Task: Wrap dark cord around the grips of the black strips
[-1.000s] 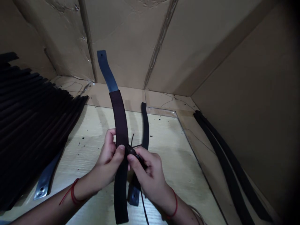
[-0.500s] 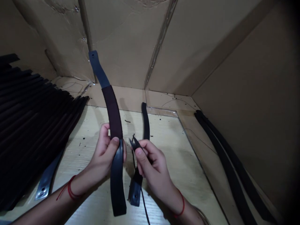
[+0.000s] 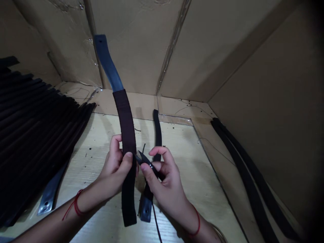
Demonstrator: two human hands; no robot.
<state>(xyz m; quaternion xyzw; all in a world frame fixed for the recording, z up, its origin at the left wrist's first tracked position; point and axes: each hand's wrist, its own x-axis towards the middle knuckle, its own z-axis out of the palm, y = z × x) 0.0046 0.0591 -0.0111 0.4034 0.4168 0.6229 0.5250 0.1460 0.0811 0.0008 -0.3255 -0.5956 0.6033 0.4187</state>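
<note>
My left hand grips a long, curved black strap near its middle, thumb on the front. A dark brown fabric sleeve covers the strap's middle, and its bare upper end has a small hole. In my right hand are small black thread snips, blades parted, with the index finger lifted off them. The blade tips are at the strap's right edge, close to my left thumb; whether they touch it I cannot tell. A second black strap lies on the table behind my right hand, partly hidden, and a dark cord hangs below that hand.
A large stack of similar dark straps fills the left side. Two long black strips lie along the right. Cardboard walls enclose the back and right of the pale wooden table, where thread scraps are scattered.
The strap has risen slightly and turned in my left hand. My right hand's snips have moved to the strap's edge, and the right index finger has lifted.
</note>
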